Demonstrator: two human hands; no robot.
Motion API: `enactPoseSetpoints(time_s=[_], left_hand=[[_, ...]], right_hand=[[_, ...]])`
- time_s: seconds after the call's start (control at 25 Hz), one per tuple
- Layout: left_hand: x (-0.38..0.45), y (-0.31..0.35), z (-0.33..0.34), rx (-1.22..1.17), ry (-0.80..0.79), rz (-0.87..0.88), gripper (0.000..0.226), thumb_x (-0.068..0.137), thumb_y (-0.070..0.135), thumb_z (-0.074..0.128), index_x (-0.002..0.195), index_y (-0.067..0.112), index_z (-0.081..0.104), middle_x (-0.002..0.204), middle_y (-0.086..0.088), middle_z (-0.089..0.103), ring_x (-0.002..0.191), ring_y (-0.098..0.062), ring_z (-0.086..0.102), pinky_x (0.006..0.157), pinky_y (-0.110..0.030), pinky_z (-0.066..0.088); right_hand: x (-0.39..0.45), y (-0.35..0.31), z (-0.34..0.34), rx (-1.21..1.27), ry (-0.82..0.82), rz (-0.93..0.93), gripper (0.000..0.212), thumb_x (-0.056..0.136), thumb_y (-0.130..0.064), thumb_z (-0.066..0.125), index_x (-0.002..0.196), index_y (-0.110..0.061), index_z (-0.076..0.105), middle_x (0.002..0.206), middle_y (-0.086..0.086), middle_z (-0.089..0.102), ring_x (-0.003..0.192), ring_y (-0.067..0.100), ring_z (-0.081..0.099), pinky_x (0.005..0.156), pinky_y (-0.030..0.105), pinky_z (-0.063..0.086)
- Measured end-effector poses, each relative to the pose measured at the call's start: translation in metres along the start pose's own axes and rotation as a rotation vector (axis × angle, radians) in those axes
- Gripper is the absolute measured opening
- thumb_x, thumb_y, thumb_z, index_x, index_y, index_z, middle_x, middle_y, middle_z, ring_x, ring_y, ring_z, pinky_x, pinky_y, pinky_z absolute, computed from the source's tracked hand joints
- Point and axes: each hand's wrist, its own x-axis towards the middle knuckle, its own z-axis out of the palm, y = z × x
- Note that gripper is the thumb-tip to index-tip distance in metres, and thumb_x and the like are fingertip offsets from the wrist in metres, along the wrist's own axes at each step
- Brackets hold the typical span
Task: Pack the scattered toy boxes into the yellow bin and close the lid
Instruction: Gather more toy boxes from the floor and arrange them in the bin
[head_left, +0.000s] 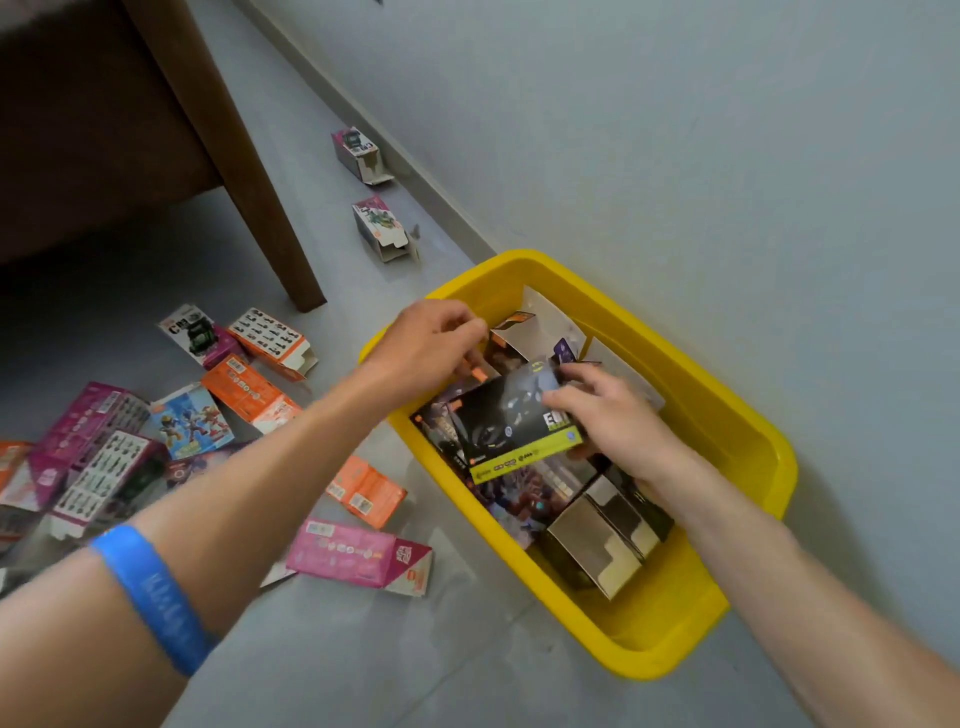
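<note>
The yellow bin (727, 415) stands open on the floor against the wall, with several toy boxes inside. My right hand (608, 405) grips a black box with a lime-green strip (509, 431) inside the bin. My left hand (431, 343) reaches over the bin's near-left rim, fingers pinched on an orange-edged box flap (506, 332). Several toy boxes lie scattered on the floor to the left: a pink one (353, 553), orange ones (366, 491) (249, 392), and a pile (98, 457) at far left. No lid is in view.
A brown wooden furniture leg (249, 171) slants down to the floor left of the bin. Two more small boxes (361, 153) (384, 228) lie along the baseboard beyond the bin. The wall runs right behind the bin.
</note>
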Motion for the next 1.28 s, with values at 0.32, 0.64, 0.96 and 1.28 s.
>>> enactPoseSetpoints(time_s=[0.32,0.64,0.96,1.28], left_hand=[[-0.053,-0.053,-0.037,1.144,-0.373,0.447,0.05,0.087,0.072,0.048,0.112,0.032,0.064,0.105,0.01,0.063,0.101,-0.016,0.05,0.09,-0.031,0.03],[-0.121,-0.124,-0.065,0.731,0.279,0.187,0.059,0.079,0.02,0.067,0.137,0.017,0.053,0.143,-0.011,0.047,0.129,-0.03,0.042,0.106,-0.048,0.036],[-0.127,-0.111,-0.094,0.465,0.201,0.085,0.015,0.089,0.013,0.062,0.098,0.018,0.073,0.094,0.002,0.071,0.088,-0.017,0.064,0.08,-0.04,0.053],[-0.084,0.013,-0.067,-0.037,-0.342,0.177,0.049,0.085,0.049,0.07,0.126,0.023,0.063,0.112,0.004,0.07,0.098,-0.013,0.066,0.083,-0.027,0.055]], right_hand=[[0.012,-0.004,0.067,-0.522,0.253,-0.272,0.034,0.096,-0.026,0.055,0.129,-0.017,0.057,0.13,0.003,0.059,0.114,0.024,0.056,0.085,0.032,0.043],[-0.081,0.036,0.198,-0.818,-0.109,-0.668,0.032,0.086,-0.023,0.058,0.117,-0.019,0.059,0.118,0.002,0.058,0.105,0.028,0.057,0.085,0.042,0.048],[-0.089,0.008,0.195,-0.557,-0.121,-0.347,0.046,0.077,-0.054,0.054,0.12,-0.039,0.054,0.114,-0.012,0.064,0.098,0.012,0.063,0.079,0.031,0.052],[-0.062,-0.063,0.026,0.408,0.262,-0.163,0.033,0.083,-0.03,0.07,0.116,-0.026,0.063,0.095,0.002,0.076,0.072,0.01,0.072,0.048,0.021,0.052]])
